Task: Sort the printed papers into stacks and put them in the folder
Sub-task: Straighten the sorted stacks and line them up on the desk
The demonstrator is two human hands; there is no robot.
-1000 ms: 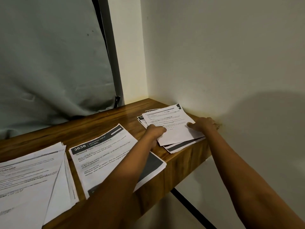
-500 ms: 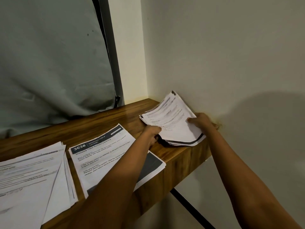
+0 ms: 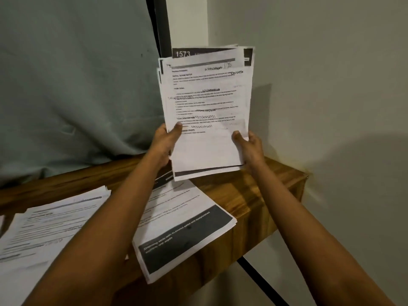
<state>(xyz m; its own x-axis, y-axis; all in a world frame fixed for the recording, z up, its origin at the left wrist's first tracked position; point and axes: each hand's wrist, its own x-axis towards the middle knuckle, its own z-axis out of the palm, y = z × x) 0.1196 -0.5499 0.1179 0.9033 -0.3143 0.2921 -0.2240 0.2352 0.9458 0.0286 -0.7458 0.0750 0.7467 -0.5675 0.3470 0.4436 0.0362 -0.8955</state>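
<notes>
two hands hold up a bunch of papers

the fingers [image 3: 177,127] of the left hand [image 3: 164,143] are curled round the left edge of a bunch of printed papers [image 3: 207,102]. the thumb lies on the front and the other fingers are hidden behind. the right hand [image 3: 251,149] grips the right edge the same way, thumb on the front.

between the two hands the bunch stands upright in the air, not touching anything else. the sheets are not lined up. above the fingers, a back sheet pokes out at the top with a dark band and the number 1573. the front sheet has small print and squiggly pen marks. below the fingers, a dark strip sticks out at the bottom of the bunch.

under the hands is the brown wooden worktop [image 3: 254,191]. below the left fingers, partly under the left arm, lies a pile with a dark block [image 3: 187,228] at its near end. one corner of it hangs over the front edge. far off to the left of the fingers lies a messy pile [image 3: 44,228], too blurry to read.

behind the bunch, a pale wall [image 3: 331,85] is on the right and a grey cloth [image 3: 66,85] on the left, with a dark pole [image 3: 162,25] between them. a black bar [image 3: 260,277] slants down under the worktop.
</notes>
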